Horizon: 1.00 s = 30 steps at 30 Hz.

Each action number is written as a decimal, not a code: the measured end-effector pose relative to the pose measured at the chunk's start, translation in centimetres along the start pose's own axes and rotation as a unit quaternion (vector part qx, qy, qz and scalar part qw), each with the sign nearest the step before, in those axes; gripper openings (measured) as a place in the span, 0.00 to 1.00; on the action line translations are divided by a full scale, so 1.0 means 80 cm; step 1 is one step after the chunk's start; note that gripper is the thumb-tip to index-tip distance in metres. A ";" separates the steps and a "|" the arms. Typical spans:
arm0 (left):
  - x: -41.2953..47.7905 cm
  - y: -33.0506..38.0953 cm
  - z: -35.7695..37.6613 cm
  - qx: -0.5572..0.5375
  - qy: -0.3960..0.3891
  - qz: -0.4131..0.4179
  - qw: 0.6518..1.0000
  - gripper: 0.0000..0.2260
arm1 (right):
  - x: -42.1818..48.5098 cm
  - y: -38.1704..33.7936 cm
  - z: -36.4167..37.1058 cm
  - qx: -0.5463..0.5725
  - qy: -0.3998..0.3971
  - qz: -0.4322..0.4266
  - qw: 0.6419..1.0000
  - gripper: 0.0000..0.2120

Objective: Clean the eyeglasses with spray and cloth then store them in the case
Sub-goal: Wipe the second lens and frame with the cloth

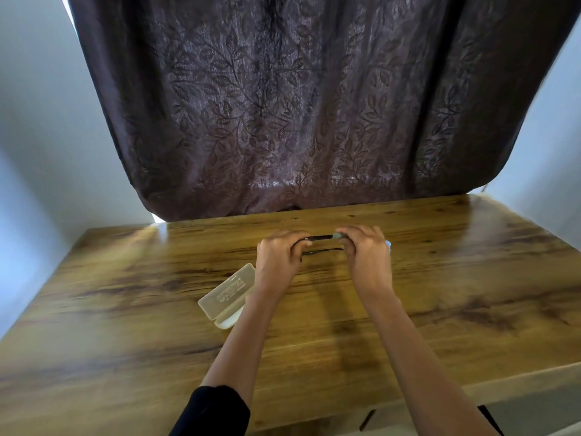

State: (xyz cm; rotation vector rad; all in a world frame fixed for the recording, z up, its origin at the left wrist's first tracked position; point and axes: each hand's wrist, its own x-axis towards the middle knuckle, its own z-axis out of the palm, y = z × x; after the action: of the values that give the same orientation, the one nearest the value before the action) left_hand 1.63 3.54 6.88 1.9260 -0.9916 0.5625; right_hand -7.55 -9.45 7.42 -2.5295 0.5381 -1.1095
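The black-framed eyeglasses (319, 238) are held above the wooden table (125, 309), between both hands. My left hand (278, 259) grips their left end with curled fingers. My right hand (366, 256) pinches a small grey cloth (339, 236) against the right end of the frame. One black temple arm (320, 251) shows lower between the hands. The translucent case (228, 292) lies open on the table, just left of my left wrist. A bit of pale blue (389, 245) shows behind my right hand; I cannot tell what it is.
A dark brown leaf-patterned curtain (298, 105) hangs behind the table's far edge. Pale walls stand on both sides. The table's near edge runs below my forearms, with a dark sleeve (213, 410) on my left arm.
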 end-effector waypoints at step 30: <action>0.000 0.001 -0.005 0.026 0.006 0.036 0.999 0.09 | -0.007 -0.047 0.004 -0.009 0.004 -0.035 0.999 0.10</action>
State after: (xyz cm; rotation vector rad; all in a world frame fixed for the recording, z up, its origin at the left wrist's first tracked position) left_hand 1.54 3.87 7.11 1.9365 -1.0515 0.6472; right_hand -6.87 -5.85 8.45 -2.5775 0.4674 -1.1439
